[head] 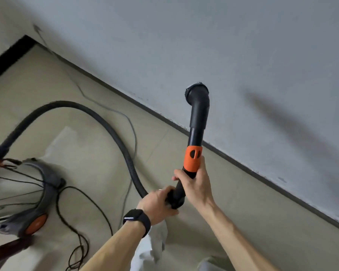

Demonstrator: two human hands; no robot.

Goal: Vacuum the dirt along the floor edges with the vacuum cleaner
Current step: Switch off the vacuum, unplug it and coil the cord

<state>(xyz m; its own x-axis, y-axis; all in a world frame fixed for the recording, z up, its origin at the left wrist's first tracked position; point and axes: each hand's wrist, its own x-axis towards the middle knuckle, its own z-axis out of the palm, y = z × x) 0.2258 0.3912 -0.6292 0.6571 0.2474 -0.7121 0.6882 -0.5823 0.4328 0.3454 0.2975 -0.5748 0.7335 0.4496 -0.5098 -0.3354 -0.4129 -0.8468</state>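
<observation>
A black vacuum wand [198,122] with an orange collar [193,158] points up toward the grey wall, its round brush nozzle [197,92] raised off the floor. My right hand [196,182] grips the wand just below the orange collar. My left hand [159,202], with a black watch on its wrist, grips the wand's lower end where the ribbed black hose [98,114] joins. The hose loops left across the floor to the grey vacuum cleaner body [39,200] with an orange wheel at the lower left. The dark floor edge [262,174] runs diagonally along the wall.
A black power cord [76,222] and a thin grey cable [125,122] lie on the beige floor near the vacuum body. A black skirting [10,55] meets the wall corner at the upper left. My light trouser legs [155,243] show at the bottom.
</observation>
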